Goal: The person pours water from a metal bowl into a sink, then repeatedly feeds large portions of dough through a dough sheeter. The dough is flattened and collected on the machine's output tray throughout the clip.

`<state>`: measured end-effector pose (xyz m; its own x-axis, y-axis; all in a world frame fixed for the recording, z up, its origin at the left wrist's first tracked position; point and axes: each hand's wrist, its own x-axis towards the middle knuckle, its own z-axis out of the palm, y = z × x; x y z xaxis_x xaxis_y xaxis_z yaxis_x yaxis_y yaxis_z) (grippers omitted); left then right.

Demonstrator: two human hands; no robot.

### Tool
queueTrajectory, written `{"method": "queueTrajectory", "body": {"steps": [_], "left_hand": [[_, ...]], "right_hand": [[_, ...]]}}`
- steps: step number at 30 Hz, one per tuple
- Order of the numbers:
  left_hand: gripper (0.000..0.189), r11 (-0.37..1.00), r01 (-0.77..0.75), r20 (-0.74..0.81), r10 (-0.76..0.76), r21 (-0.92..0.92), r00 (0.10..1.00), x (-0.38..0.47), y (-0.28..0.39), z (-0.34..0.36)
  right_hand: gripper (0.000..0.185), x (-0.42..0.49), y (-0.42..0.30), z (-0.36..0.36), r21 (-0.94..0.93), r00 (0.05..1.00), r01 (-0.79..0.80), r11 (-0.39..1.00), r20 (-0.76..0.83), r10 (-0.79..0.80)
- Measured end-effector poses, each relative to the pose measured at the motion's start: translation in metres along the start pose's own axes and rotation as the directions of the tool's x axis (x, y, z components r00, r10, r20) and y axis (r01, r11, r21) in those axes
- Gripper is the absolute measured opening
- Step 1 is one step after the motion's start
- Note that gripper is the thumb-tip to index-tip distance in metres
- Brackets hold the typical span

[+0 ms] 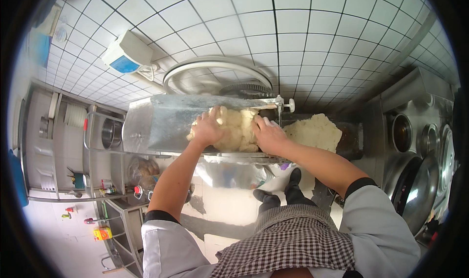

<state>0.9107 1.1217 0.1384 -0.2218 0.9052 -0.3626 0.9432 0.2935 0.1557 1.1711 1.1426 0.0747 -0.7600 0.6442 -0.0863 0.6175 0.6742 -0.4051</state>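
A rough, pale lump of dough (pixel 234 129) lies on the metal feed tray (pixel 168 120) of a dough sheeter. At the lump's left end, my left hand (pixel 209 128) grips it, fingers spread over its top. My right hand (pixel 269 133) holds the right end with bent fingers; whitish dough or flour sticks to them. Right of the machine's rollers, a flat, ragged-edged sheet of dough (pixel 315 133) rests on a lower tray (pixel 353 140), partly behind my right forearm. The roller gap itself is mostly hidden.
A large flywheel (pixel 218 63) and toothed gear (pixel 247 88) stand behind the tray, near an adjusting knob (pixel 290 105). A metal basin (pixel 232 173) sits below. Shelving (pixel 88 146) with cookware is at left; metal pots and lids (pixel 417 190) are at right.
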Motion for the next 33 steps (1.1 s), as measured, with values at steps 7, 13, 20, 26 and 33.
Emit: {"method": "queueTrajectory", "body": {"steps": [7,13,20,26,33], "left_hand": [[0.130,0.973,-0.134,0.153,0.164,-0.186,0.975,0.004,-0.007,0.005],[0.146,0.984,-0.154,0.389,0.175,-0.086,0.904,0.001,0.025,-0.025],[0.139,0.973,-0.202,0.326,0.156,0.113,0.933,0.012,0.041,-0.003],[0.128,0.955,-0.202,0.230,0.151,0.219,0.961,0.014,0.053,0.005],[0.125,0.934,-0.219,0.181,0.172,0.282,0.968,0.002,0.054,0.003]], "right_hand": [[0.056,-0.001,0.026,0.014,0.067,0.976,0.209,0.976,-0.077,-0.203],[0.042,0.006,0.039,0.028,-0.002,0.961,0.254,0.967,-0.114,-0.253],[0.027,0.018,0.049,0.044,-0.110,0.931,0.320,0.941,-0.144,-0.334],[0.019,0.027,0.038,0.041,-0.183,0.937,0.289,0.940,-0.146,-0.316],[0.024,0.007,0.038,0.023,-0.107,0.913,0.197,0.975,-0.342,-0.222]]}}
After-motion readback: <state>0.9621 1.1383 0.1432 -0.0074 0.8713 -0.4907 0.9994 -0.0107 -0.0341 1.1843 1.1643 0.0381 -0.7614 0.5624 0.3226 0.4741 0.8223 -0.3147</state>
